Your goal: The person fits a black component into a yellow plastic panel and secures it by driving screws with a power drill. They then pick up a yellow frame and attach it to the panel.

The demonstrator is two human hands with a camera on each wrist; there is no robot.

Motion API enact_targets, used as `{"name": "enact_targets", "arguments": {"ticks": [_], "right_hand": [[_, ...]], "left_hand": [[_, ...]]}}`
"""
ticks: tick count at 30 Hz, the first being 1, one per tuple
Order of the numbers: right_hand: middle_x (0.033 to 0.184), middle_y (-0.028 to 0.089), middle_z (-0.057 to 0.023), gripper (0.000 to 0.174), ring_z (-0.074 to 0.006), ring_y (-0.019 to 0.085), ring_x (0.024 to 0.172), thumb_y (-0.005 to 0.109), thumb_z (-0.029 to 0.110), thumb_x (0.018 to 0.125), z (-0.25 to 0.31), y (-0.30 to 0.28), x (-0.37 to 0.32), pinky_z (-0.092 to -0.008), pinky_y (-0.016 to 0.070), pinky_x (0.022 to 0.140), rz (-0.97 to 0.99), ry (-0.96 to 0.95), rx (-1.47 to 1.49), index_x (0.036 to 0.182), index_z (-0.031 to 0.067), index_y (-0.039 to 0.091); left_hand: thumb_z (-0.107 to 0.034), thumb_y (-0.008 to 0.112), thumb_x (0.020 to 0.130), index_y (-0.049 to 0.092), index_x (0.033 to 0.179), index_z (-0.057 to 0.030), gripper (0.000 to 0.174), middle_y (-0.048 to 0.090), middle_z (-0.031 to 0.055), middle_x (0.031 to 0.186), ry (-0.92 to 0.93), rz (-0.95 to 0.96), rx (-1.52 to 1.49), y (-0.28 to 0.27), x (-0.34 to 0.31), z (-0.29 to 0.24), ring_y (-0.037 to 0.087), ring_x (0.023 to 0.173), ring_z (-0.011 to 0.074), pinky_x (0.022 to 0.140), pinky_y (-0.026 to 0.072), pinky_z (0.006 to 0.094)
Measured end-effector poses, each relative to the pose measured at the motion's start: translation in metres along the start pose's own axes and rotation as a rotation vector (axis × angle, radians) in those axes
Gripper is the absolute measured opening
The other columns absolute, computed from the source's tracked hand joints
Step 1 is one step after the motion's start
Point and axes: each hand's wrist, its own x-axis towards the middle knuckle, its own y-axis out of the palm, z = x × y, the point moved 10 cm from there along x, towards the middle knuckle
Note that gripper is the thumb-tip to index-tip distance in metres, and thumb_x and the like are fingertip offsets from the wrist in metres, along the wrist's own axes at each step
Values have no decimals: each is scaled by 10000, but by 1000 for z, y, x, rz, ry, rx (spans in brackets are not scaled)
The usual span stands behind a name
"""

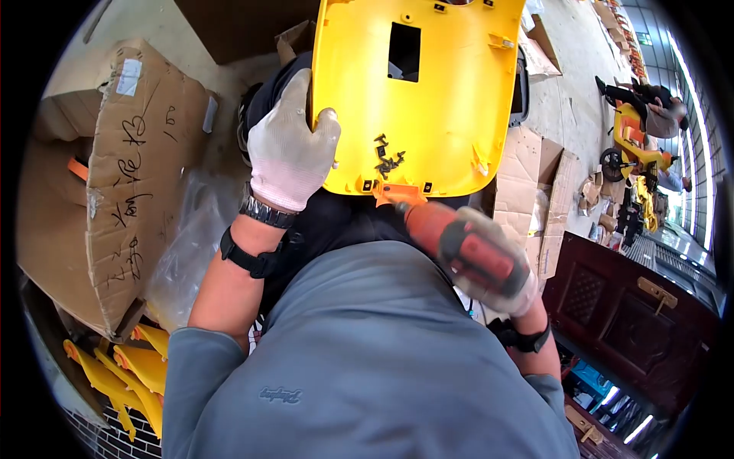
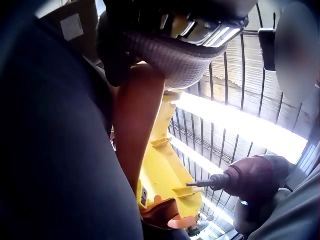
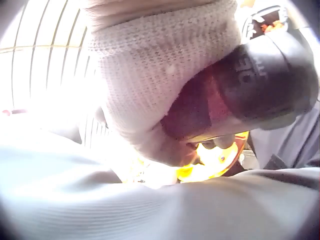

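A yellow panel (image 1: pixel 451 115) is resting over the person's lap (image 1: pixel 367 218), its long axis running forward; a red drill (image 1: pixel 475 251) is slanting by its near edge, pointing forward-left; the left hand (image 1: pixel 290 149) is gripping the panel's left edge, the right hand (image 3: pixel 145 90) holding the drill; an orange bracket (image 1: pixel 402 193) is sitting ahead, dark screws (image 1: pixel 391 163) lying beyond

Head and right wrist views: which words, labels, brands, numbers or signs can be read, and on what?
Cardboard box: handwriting, perhaps "Kang"; the rest unclear.
White label on it: too small to read.
Grey shirt: small script, not legible.
Drill: large letters, too blurred to read surely.
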Motion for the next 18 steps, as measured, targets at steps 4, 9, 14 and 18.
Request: {"name": "enact_targets", "arguments": {"ticks": [4,9,14,18], "right_hand": [[1386,625,-184,678,-323,694,1175,806,86,784,-61,1,-19,-400,564,987,-209,274,-8,1412,47,553],[1258,708,-169,817,-333,725,1115,835,136,789,-87,5,-28,-390,577,950,-266,311,67,1505,79,447],[1294,684,-157,865,-316,710,1141,825,75,775,-97,12,-33,-364,563,984,-288,185,94,1528,33,401],[1239,707,-178,878,-350,729,1084,841,89,766,-102,15,-35,-383,578,939,-277,201,100,1530,48,410]], "left_hand": [[-165,703,892,610,1359,0,504,747,225,1123,44,48,104,-1,4,-17,759,927,335,830,602,374],[-180,788,844,666,1273,-5,479,705,202,1211,64,121,330,-1,10,-42,692,1120,358,954,556,420],[-117,775,826,754,1086,-63,266,719,110,1094,499,126,518,16,-9,-101,659,1085,294,952,535,414],[-89,752,784,754,946,-94,163,720,81,961,569,572,683,89,-30,-116,676,1003,285,889,540,415]]}}
